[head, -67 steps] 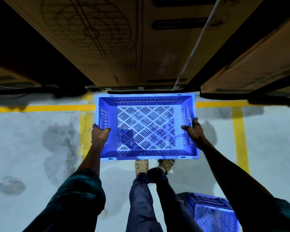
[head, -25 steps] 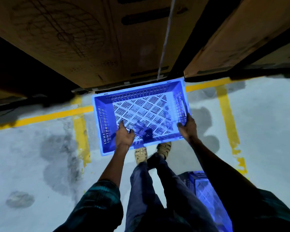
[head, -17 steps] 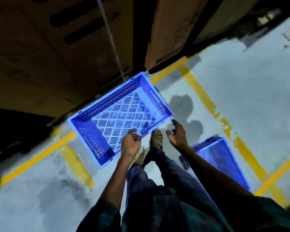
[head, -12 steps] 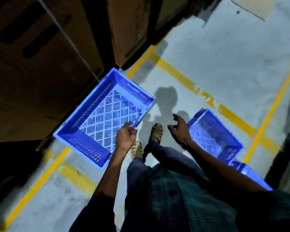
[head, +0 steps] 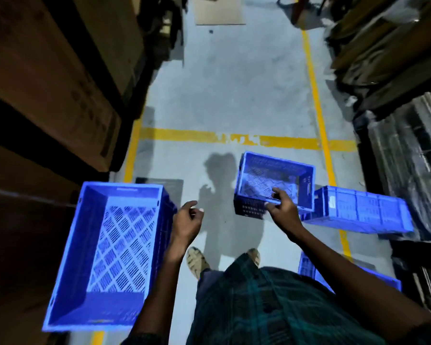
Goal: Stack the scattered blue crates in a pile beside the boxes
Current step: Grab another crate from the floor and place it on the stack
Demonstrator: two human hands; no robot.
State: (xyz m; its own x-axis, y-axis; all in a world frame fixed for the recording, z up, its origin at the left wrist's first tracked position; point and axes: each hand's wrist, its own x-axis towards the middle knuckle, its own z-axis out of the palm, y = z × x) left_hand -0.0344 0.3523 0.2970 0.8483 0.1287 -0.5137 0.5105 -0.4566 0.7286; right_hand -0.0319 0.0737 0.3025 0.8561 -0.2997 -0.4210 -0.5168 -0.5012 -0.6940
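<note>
Head view:
Next crate [head: 274, 183]: just ahead of the right hand [head: 281, 210], long axis across the reach; judged the next pick.
Right hand: curled fingers at its near rim; grip unclear.
Left hand [head: 186, 222]: loosely curled, holding nothing, farther away.
Placed crate [head: 110, 257]: left of it, beside the boxes [head: 47, 78].

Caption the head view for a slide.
Right hand grips the rim of a scattered blue crate; left hand hangs free beside the placed crate.
</note>
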